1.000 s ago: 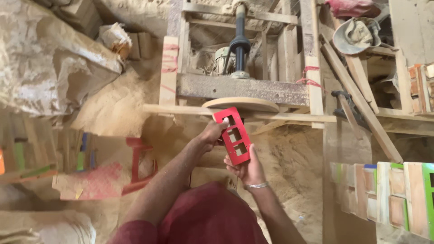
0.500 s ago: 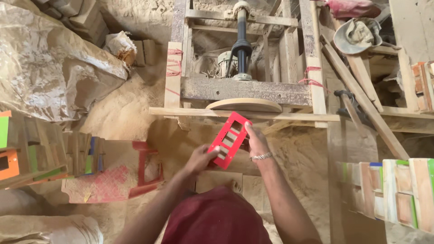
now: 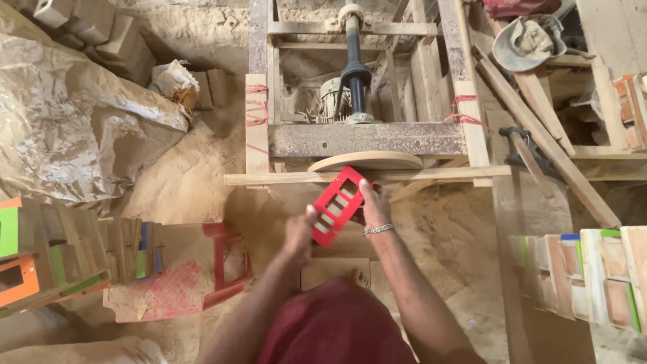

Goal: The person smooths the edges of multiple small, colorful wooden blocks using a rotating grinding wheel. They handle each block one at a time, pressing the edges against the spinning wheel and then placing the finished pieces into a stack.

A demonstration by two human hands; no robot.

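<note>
A red painted wooden frame [image 3: 337, 204] with several rectangular openings is held tilted, its upper end close to the round sanding disc [image 3: 367, 161] of a wooden machine. My left hand [image 3: 298, 232] grips the frame's lower left edge. My right hand [image 3: 375, 205], with a bracelet on the wrist, holds its right edge. A thin wooden rail [image 3: 431, 175] runs across just below the disc.
The machine's motor and black shaft [image 3: 353, 74] sit behind the disc. Sawdust covers the ground. A red plastic stool [image 3: 195, 276] lies at lower left, stacked painted frames [image 3: 40, 259] at far left, more wooden pieces [image 3: 586, 276] at right. A large plastic sheet [image 3: 74, 121] fills the upper left.
The red frame has turned from nearly upright to tilted, and was lowered slightly away from the disc. My left hand slid from its top to its lower left edge.
</note>
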